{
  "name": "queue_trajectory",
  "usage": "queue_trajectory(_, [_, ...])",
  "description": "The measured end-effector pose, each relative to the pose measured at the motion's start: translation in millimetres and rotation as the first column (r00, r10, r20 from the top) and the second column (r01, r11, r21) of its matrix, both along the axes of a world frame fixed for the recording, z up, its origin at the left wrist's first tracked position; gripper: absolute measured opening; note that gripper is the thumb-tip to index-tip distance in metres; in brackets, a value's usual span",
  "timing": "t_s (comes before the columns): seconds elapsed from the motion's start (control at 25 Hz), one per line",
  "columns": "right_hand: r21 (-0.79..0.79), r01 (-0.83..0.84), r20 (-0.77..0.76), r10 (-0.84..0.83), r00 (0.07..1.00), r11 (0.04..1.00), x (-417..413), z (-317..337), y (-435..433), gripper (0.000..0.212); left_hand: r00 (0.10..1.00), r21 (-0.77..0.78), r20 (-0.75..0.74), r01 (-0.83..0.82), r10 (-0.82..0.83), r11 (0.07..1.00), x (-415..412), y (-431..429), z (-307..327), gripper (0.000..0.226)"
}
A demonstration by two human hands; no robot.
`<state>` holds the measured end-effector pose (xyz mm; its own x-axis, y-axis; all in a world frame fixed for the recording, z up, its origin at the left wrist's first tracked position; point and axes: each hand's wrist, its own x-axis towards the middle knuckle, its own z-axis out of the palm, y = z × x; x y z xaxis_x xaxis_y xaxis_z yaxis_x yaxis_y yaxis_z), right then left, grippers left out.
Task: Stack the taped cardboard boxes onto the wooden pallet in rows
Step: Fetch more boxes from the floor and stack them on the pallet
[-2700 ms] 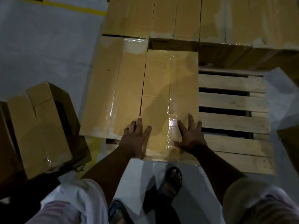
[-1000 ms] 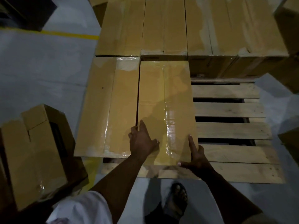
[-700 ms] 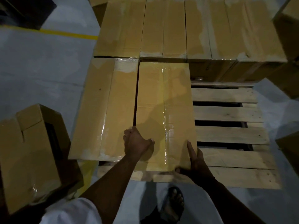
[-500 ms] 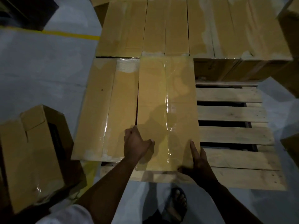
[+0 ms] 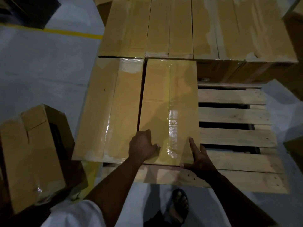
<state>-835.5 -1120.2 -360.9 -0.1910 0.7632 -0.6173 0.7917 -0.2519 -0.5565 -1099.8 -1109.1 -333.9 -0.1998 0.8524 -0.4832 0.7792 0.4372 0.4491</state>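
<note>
The taped cardboard box lies flat on the wooden pallet, second from the left in the near row, its far end close against the back row of boxes. My left hand grips its near-left edge, fingers curled down into the gap beside the neighbouring box, thumb on top. My right hand presses on the near-right corner, index finger straight along the top edge, thumb against the near face.
Bare pallet slats lie to the right of the box. An opened-looking cardboard box stands on the grey floor at the left. More boxes show at the right edge. A yellow floor line runs at upper left. My sandalled foot is below.
Both hands went from lying flat on the box top to its near corners, the left curling over the edge. The box slid away from me, up against the back row.
</note>
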Motion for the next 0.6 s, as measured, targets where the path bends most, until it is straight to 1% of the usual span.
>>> queue_trajectory(0.04, [0.004,-0.001,0.0,0.001,1.0,1.0,0,-1,1,0.132,0.999,-0.019,-0.033,0.033,-0.034,0.999,5,-5,0,0.059])
queue_trajectory(0.16, [0.013,-0.031,0.02,0.03,0.999,0.999,-2,-1,2,0.126,0.98,-0.041,-0.183,0.073,-0.079,0.997,5,-26,-2,0.099])
queue_trajectory(0.24, [-0.012,-0.063,0.059,0.064,0.996,0.998,-3,-2,8,0.124,0.968,-0.071,-0.227,0.094,-0.108,0.993,-7,-38,-4,0.12])
queue_trajectory(0.44, [-0.043,-0.132,0.153,0.137,0.979,0.99,-3,4,18,0.123,0.895,-0.173,-0.294,0.296,-0.336,0.939,-22,-46,-2,0.131])
queue_trajectory(0.52, [-0.052,-0.175,0.201,0.182,0.963,0.983,-6,9,19,0.122,0.867,-0.18,-0.31,0.35,-0.391,0.919,-29,-47,1,0.13])
queue_trajectory(0.6, [-0.062,-0.187,0.233,0.196,0.952,0.981,-10,12,19,0.123,0.839,-0.175,-0.326,0.399,-0.435,0.9,-39,-49,2,0.124])
